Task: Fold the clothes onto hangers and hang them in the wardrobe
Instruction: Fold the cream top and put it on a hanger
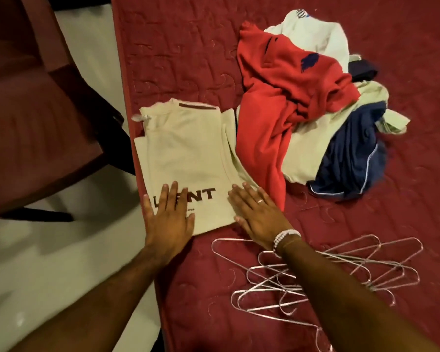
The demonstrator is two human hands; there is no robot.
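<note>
A cream T-shirt [188,153] with dark red lettering lies folded lengthwise near the left edge of the bed. My left hand [167,217] rests flat on its near left corner, fingers straight, covering part of the lettering. My right hand [257,212] lies flat on the shirt's near right edge, fingers spread, a ring on one finger and a bead bracelet at the wrist. Several pink wire hangers [315,270] lie in a loose heap on the bed, partly under my right forearm.
A pile of clothes sits beyond the shirt: a red garment [277,97], white and cream pieces, a navy garment [353,158]. The dark red quilted bedspread [175,47] covers the bed. A dark red chair [36,110] stands on the pale floor at left.
</note>
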